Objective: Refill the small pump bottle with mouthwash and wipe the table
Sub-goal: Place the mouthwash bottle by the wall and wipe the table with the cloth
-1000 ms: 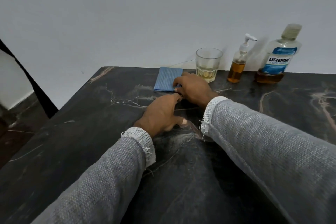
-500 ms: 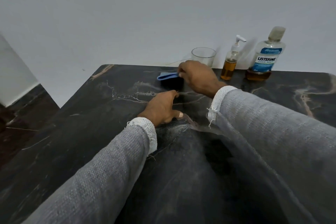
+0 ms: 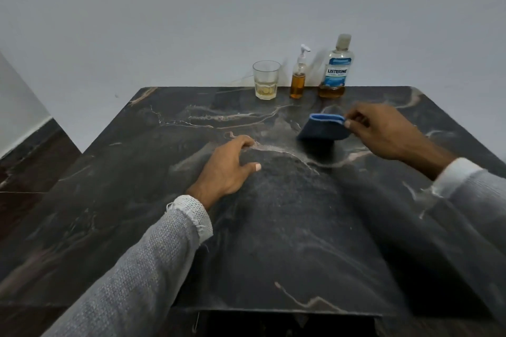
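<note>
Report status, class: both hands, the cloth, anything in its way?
Right hand pinches blue cloth, lifted off the table. Left hand rests open on the table. Pump bottle, glass, mouthwash bottle along far edge, apart from cloth.

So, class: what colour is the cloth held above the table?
Blue: the cloth, pinched by the right hand, has a brighter blue top edge; seen in the head view.

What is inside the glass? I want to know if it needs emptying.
The glass holds a shallow layer of pale yellowish liquid at the bottom; the rest looks empty. Nothing covers it.
</note>
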`<state>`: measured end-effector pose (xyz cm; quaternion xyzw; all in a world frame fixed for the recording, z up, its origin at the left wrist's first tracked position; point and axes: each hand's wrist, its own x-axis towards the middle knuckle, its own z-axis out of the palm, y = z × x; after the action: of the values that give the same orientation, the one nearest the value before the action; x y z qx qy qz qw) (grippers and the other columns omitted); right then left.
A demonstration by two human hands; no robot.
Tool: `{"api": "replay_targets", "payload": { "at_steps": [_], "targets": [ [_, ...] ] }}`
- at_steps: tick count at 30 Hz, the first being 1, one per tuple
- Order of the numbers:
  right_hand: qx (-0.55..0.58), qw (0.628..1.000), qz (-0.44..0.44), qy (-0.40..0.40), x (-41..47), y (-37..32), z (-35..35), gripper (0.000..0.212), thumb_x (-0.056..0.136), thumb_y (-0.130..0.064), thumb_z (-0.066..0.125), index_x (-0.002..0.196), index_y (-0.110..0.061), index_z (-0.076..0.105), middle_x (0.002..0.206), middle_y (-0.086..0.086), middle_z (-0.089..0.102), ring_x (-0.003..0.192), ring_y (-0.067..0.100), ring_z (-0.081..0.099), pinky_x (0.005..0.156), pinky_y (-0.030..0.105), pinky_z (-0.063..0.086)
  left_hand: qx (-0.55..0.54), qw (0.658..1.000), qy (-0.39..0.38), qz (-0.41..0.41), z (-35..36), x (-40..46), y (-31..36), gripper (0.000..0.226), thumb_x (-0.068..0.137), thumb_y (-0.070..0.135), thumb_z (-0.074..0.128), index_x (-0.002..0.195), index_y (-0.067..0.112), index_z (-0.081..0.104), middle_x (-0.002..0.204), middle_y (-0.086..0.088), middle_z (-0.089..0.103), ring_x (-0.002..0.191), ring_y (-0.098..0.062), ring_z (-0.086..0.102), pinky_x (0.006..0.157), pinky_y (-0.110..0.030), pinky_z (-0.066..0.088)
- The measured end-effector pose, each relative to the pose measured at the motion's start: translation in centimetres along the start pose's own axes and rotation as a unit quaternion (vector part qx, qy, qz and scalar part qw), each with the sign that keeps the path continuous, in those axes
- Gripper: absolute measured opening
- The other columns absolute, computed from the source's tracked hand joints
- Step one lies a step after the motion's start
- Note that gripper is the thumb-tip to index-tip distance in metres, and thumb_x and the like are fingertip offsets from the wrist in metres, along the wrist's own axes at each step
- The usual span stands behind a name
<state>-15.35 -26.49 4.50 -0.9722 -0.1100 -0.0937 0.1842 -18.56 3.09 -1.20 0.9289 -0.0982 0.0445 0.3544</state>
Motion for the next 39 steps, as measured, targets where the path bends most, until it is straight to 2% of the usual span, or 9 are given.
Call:
{"api": "replay_targets", "payload": {
  "at_steps": [4,8,10,13,16,20,23,29,39],
  "targets": [
    [-0.007,0.999,0.005,-0.033,-6.6,1.2,-1.2,0.008,0.096,-0.025,0.055,0.1,-0.023,0.062,0.09,-0.005,0.061,0.081,0.014,0.058,0.068,0.031,0.044,0.005,1.0,-0.021,-0.006,1.3,-2.9,1.1,0.057,0.081,0.025,0.076,0.132,0.017,0.052,0.133,-0.001,0.058,0.121,-0.018,0.055,0.103,-0.034,0.044],
    [-0.024,0.987,-0.041,-0.154,-10.7,1.5,-1.1,0.006,0.092,-0.026,0.061,0.098,-0.028,0.061,0.099,-0.005,0.066,0.085,0.007,0.059,0.076,0.026,0.049,0.014,0.996,-0.078,-0.033,1.9,-4.2,1.6,0.068,0.081,0.024,0.077,0.14,0.016,0.044,0.14,-0.004,0.053,0.127,-0.02,0.05,0.106,-0.032,0.04],
    [-0.04,0.982,-0.038,-0.183,-11.6,1.6,-1.0,0.015,0.09,-0.037,0.063,0.103,-0.029,0.061,0.105,-0.009,0.063,0.091,0.005,0.058,0.08,0.024,0.046,0.019,0.994,-0.095,-0.043,1.9,-4.4,1.8,0.073,0.08,0.023,0.078,0.143,0.016,0.04,0.143,-0.005,0.05,0.131,-0.02,0.048,0.108,-0.032,0.038],
    [-0.015,0.994,-0.023,-0.106,-11.4,1.3,-0.3,0.034,0.087,-0.053,0.057,0.108,-0.026,0.062,0.106,-0.007,0.058,0.097,0.009,0.056,0.084,0.027,0.046,0.03,0.992,-0.11,-0.047,1.8,-4.6,1.7,0.079,0.078,0.021,0.079,0.145,0.017,0.037,0.145,-0.005,0.048,0.134,-0.021,0.045,0.112,-0.034,0.036],
    [0.009,0.999,0.017,-0.028,-10.3,0.6,1.9,0.042,0.09,-0.053,0.052,0.115,-0.021,0.06,0.118,0.003,0.057,0.11,0.019,0.054,0.093,0.032,0.044,0.045,0.992,-0.112,-0.041,1.8,-4.8,1.5,0.08,0.078,0.021,0.079,0.145,0.017,0.036,0.146,-0.006,0.047,0.135,-0.021,0.043,0.114,-0.038,0.035],
    [-0.015,0.993,0.082,-0.079,-9.0,-0.6,7.0,0.064,0.096,-0.057,0.04,0.145,-0.016,0.036,0.149,0.014,0.034,0.137,0.029,0.033,0.112,0.04,0.028,0.047,0.992,-0.109,-0.033,1.9,-4.8,1.2,0.079,0.079,0.023,0.078,0.146,0.018,0.035,0.146,-0.005,0.047,0.135,-0.021,0.043,0.113,-0.04,0.035],
    [-0.06,0.99,0.106,-0.076,-7.8,-0.9,9.6,0.069,0.097,-0.061,0.025,0.152,-0.019,0.022,0.159,0.018,0.015,0.148,0.032,0.011,0.119,0.046,0.012,0.042,0.993,-0.107,-0.026,2.0,-4.8,0.9,0.08,0.079,0.024,0.078,0.146,0.019,0.034,0.146,-0.004,0.046,0.136,-0.02,0.043,0.114,-0.04,0.035],
    [-0.102,0.984,0.102,-0.107,-3.2,-2.4,11.0,0.067,0.098,-0.059,0.018,0.155,-0.024,0.011,0.163,0.016,0.002,0.15,0.032,0.001,0.119,0.048,0.0,0.024,0.995,-0.093,-0.022,2.2,-4.8,0.2,0.08,0.078,0.025,0.079,0.145,0.021,0.035,0.144,-0.001,0.048,0.134,-0.017,0.044,0.113,-0.035,0.035],
    [-0.097,0.987,0.017,-0.126,-2.8,-5.4,11.9,0.059,0.102,-0.049,0.022,0.156,-0.028,0.01,0.163,0.016,0.001,0.15,0.03,0.001,0.121,0.043,0.003,0.047,0.993,-0.103,-0.032,2.1,-4.8,0.7,0.082,0.08,0.027,0.077,0.148,0.021,0.031,0.147,0.0,0.045,0.136,-0.018,0.042,0.114,-0.038,0.034]
  ]
}}
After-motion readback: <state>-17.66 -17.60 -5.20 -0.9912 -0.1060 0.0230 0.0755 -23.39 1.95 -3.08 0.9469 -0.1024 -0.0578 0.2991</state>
